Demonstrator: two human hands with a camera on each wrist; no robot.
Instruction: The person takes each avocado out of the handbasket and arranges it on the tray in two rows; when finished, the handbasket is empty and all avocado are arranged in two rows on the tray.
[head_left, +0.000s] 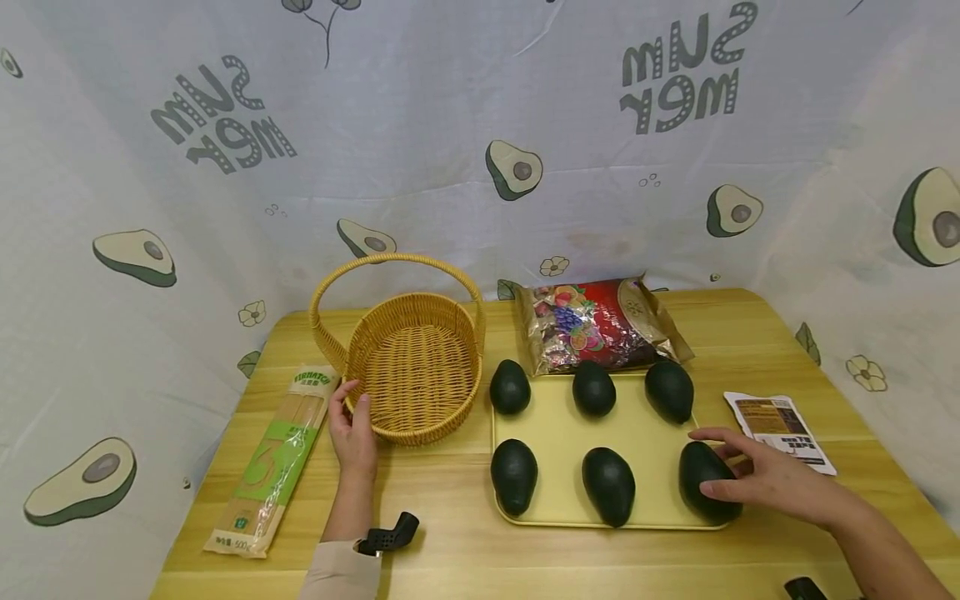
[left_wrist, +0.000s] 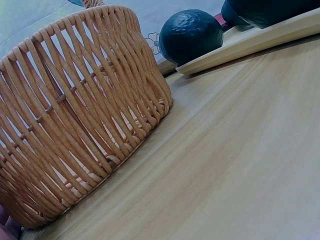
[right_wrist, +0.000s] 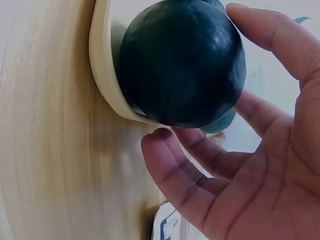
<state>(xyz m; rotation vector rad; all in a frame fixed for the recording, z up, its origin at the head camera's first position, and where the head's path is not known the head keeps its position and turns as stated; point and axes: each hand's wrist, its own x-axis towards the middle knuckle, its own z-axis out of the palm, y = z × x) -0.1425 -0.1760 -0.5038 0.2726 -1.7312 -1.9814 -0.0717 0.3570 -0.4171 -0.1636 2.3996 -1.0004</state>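
My left hand (head_left: 354, 440) holds the near left side of a round wicker basket (head_left: 420, 437), thumb over the rim and fingers along the outer wall. The basket has a tall arched handle and nothing inside it. In the left wrist view its woven wall (left_wrist: 85, 105) fills the left side. On the right, my right hand (head_left: 772, 477) has thumb and fingers around a dark green avocado (head_left: 699, 475) at the near right corner of a pale yellow tray (head_left: 551, 467). The right wrist view shows this avocado (right_wrist: 182, 65) between thumb and fingers. Several more avocados (head_left: 608, 486) lie on the tray in two rows.
Behind the tray lies a shiny red and gold bag (head_left: 600, 325). A pack of noodles (head_left: 273, 467) lies left of the basket, and a small white and brown packet (head_left: 780, 429) right of the tray. A printed cloth (head_left: 450, 108) hangs behind the wooden table (head_left: 450, 533).
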